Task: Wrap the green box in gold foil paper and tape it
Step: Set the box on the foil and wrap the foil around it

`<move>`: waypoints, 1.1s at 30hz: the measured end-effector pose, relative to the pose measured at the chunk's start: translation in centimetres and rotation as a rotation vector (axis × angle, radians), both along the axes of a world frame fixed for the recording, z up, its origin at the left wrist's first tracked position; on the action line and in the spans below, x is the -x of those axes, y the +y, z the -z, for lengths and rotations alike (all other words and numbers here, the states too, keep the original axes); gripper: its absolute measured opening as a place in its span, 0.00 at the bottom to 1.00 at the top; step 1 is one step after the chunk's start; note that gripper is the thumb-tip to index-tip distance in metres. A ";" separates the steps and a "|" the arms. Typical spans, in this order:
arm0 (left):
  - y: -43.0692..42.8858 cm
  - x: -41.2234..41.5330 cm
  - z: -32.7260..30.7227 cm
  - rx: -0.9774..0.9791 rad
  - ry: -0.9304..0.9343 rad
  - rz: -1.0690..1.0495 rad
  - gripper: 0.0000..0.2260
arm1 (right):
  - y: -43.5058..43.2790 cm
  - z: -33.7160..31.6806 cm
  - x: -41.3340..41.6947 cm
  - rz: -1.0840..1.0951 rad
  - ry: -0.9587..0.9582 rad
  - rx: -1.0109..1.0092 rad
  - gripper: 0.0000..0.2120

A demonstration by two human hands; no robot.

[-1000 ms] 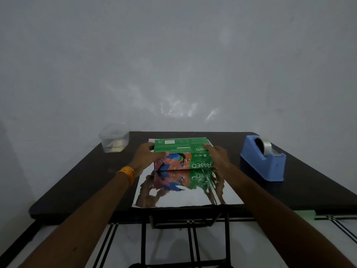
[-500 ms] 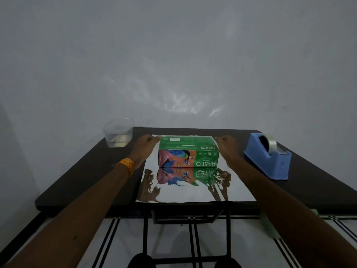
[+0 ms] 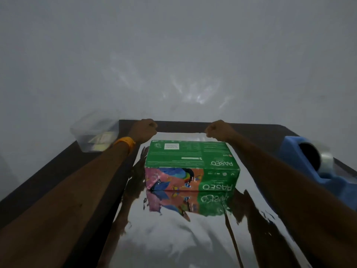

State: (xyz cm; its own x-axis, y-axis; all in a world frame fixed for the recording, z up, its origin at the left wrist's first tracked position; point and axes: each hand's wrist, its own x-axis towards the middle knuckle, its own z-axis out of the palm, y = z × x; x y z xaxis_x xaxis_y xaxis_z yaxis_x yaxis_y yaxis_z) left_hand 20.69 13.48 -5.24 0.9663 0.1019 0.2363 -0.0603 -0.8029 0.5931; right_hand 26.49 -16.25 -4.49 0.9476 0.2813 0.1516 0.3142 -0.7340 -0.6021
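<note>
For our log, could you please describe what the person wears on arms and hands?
Both forearms are bare, with no sleeves in view. The left hand and right hand are ungloved. An orange wristband circles the left wrist.

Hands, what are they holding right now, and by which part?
Both grip the foil by its far edge, behind the box: left hand at the far left corner, right hand at the far right corner. The box is not held.

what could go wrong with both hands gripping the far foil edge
An uneven pull by the left hand and right hand could skew or crease the foil paper and shift the green box, which sits unheld. The right forearm is close to the tape dispenser and may knock it.
</note>
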 end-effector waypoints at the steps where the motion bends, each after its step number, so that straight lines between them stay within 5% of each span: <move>1: -0.2 -1.5 0.3 -0.046 0.016 0.012 0.13 | 0.4 0.4 -1.2 -0.031 -0.010 0.031 0.09; 6: -0.9 -5.5 2.3 -0.208 0.158 0.058 0.23 | 1.5 1.5 -4.5 -0.082 -0.039 0.226 0.11; 14: -0.8 -7.1 2.9 -0.426 0.174 0.080 0.25 | 1.8 2.6 -6.1 -0.073 -0.056 0.509 0.05; 17: -0.9 -6.6 2.5 -0.479 0.126 0.083 0.17 | 1.9 2.4 -6.6 -0.008 -0.089 0.544 0.17; 21: -0.9 -4.4 0.8 -0.374 -0.127 0.056 0.03 | 1.6 -0.2 -3.9 0.013 -0.196 0.416 0.05; 27: -0.2 0.0 -1.7 -0.102 -0.333 0.081 0.04 | 0.0 -2.9 1.3 0.014 -0.385 0.222 0.03; 33: -0.8 5.9 -3.4 -0.079 -0.476 0.141 0.09 | -1.6 -3.9 6.8 0.082 -0.626 0.353 0.03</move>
State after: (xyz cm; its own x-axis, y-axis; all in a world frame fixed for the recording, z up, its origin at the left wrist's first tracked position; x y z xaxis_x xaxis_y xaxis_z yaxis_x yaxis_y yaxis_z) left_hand 14.81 12.70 -1.86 0.7525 -0.0575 0.6561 -0.4206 -0.8086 0.4115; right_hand 19.71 -17.84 -0.63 0.7329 0.3450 0.5863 0.4579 -0.8876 -0.0500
